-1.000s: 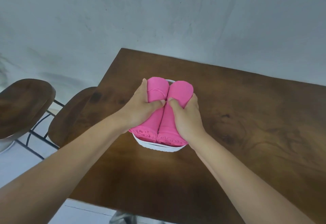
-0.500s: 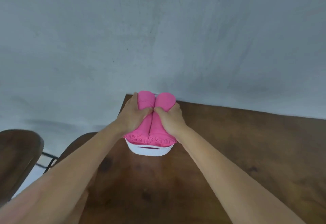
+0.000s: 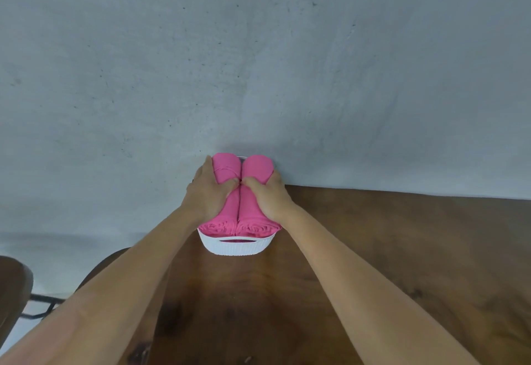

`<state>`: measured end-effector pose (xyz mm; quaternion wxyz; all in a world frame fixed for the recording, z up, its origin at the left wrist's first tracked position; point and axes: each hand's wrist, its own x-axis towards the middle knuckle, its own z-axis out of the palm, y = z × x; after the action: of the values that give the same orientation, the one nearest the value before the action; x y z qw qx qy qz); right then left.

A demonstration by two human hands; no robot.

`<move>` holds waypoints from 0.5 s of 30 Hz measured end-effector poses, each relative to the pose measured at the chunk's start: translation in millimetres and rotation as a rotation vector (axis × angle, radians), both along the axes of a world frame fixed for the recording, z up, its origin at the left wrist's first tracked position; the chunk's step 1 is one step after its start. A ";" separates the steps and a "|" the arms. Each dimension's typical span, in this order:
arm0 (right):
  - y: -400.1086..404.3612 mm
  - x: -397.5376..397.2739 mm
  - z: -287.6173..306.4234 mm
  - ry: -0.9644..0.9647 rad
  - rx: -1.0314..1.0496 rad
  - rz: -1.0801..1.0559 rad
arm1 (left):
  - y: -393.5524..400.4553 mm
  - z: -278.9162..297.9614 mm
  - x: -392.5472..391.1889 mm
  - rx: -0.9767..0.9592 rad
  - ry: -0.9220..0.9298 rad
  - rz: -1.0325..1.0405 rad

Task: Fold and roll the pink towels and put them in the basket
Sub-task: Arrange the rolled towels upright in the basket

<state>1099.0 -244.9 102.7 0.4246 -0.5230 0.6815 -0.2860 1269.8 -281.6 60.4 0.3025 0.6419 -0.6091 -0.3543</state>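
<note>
Two rolled pink towels lie side by side in a small white basket [image 3: 235, 247] at the far edge of the brown wooden table [image 3: 402, 249], against the grey wall. My left hand [image 3: 207, 195] wraps over the left towel roll [image 3: 227, 168], thumb in the gap between the rolls. My right hand [image 3: 268, 195] grips the right towel roll [image 3: 257, 166] the same way. The rolls' spiral ends face me above the basket's handle slot. My hands hide the middle of both rolls.
A grey concrete wall [image 3: 258, 63] fills the upper view right behind the basket. Two dark wooden stools stand left of the table, one stool [image 3: 13, 287] at the frame's left edge, on black metal legs [image 3: 43, 304].
The basket with both rolls, held in both hands, has slid away from me to the table's far edge by the wall. The view has tilted upward.
</note>
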 end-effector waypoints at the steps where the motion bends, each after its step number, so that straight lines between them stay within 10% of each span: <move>1: 1.9 -1.0 1.9 -0.005 0.000 0.002 | -0.7 -1.1 0.5 0.005 0.003 -0.005; 15: 112.8 -37.0 8.7 0.052 0.082 0.107 | 99.4 50.9 -28.0 -0.008 -0.355 -0.006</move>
<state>1062.0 -132.1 111.4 0.4426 -0.5482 0.6743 -0.2211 1241.7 -182.2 111.3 0.1917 0.6915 -0.6561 -0.2338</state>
